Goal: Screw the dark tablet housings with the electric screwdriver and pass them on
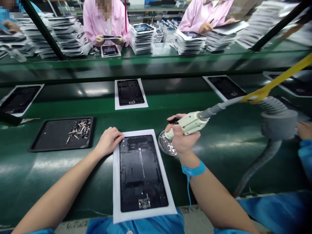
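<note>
In the head view a black tablet housing (pixel 142 172) lies on a white sheet (pixel 117 195) in front of me, with a ribbon strip and a small circuit board showing inside. At its upper left corner, my left hand (pixel 109 139) has its fingers curled together, pressing on the edge. My right hand (pixel 184 139) is wrapped round a pale green electric screwdriver (pixel 192 122) with a grey cord. The tool's front end sits over a round dish of small shiny pieces (pixel 165 144), right of the housing. Its tip is hidden. A blue wrist strap (pixel 193 170) circles my right wrist.
A black tray (pixel 56 136) with a heap of small parts lies left. Another housing on white paper (pixel 131 92) sits farther back. A yellow strap (pixel 280 81) and a grey hose (pixel 255 169) stand right. Two people in pink work behind stacks (pixel 142 40).
</note>
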